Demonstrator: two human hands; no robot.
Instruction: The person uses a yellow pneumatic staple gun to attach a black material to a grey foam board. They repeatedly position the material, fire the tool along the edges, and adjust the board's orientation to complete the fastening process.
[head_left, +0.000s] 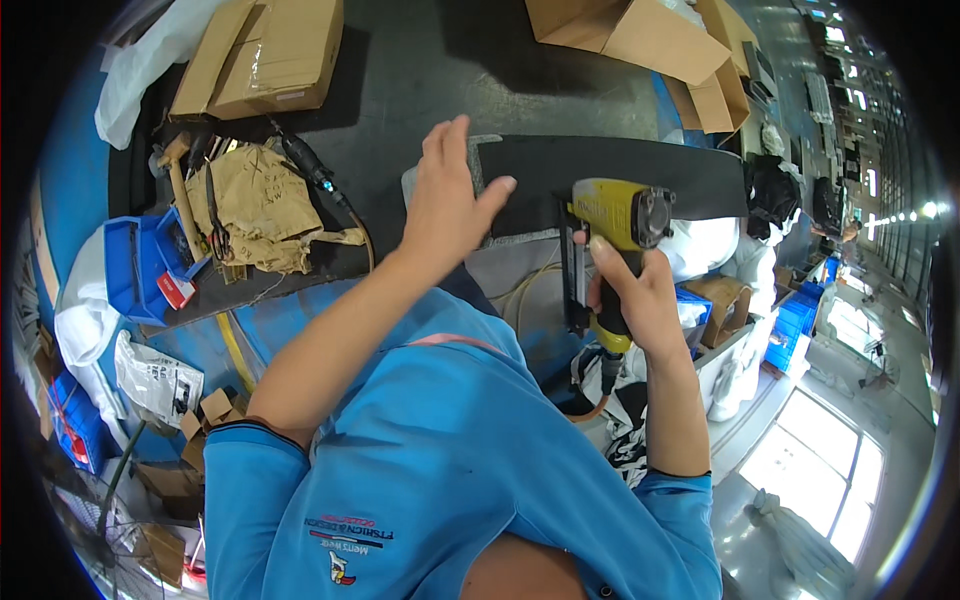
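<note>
One yellow-and-black nail gun | right fingers wrapped round it | left fingers spread wide

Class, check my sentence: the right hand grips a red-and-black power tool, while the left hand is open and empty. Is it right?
The colour is wrong: the head view shows a yellow-and-black power tool. The right hand does grip it, and the left hand is open and empty.
</note>
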